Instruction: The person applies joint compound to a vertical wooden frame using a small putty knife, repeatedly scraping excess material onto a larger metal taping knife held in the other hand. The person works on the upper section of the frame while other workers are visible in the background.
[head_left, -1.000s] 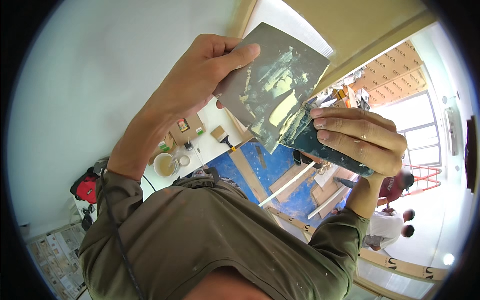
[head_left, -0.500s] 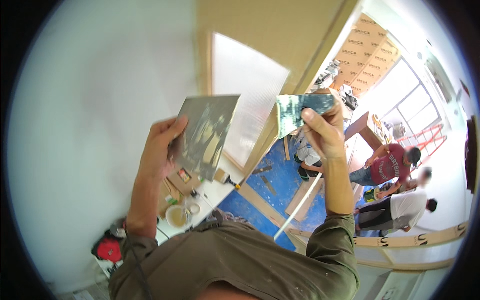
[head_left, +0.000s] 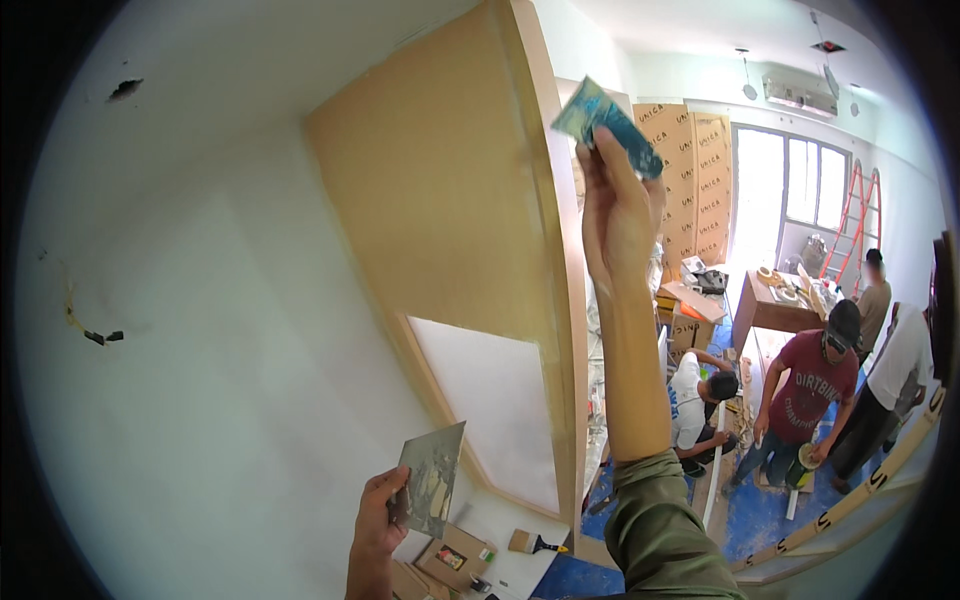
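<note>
My right hand [head_left: 622,215] is raised high, its fingers closed on a teal putty spreader [head_left: 608,122] with pale smears on its blade. The blade is close to the upper edge post of a tan board panel [head_left: 430,170]; I cannot tell whether it touches. Low in front of the white wall, my left hand [head_left: 380,515] grips a flat grey plate [head_left: 436,482] by its left edge. Whitish putty is streaked across the plate's face. Beyond it, a white inset [head_left: 490,405] with a wooden frame fills the panel's lower part.
Below lie a cardboard box [head_left: 455,562] and a wide paintbrush [head_left: 540,542] on a white surface. At right, several people work over blue floor covering [head_left: 750,520], one in a maroon shirt [head_left: 805,390]. A cluttered wooden bench [head_left: 745,310] and a red ladder [head_left: 860,220] stand behind.
My right hand has risen with the spreader, away from the plate. My left hand and plate now sit lower in view. The view has tilted up, showing more wall and ceiling.
</note>
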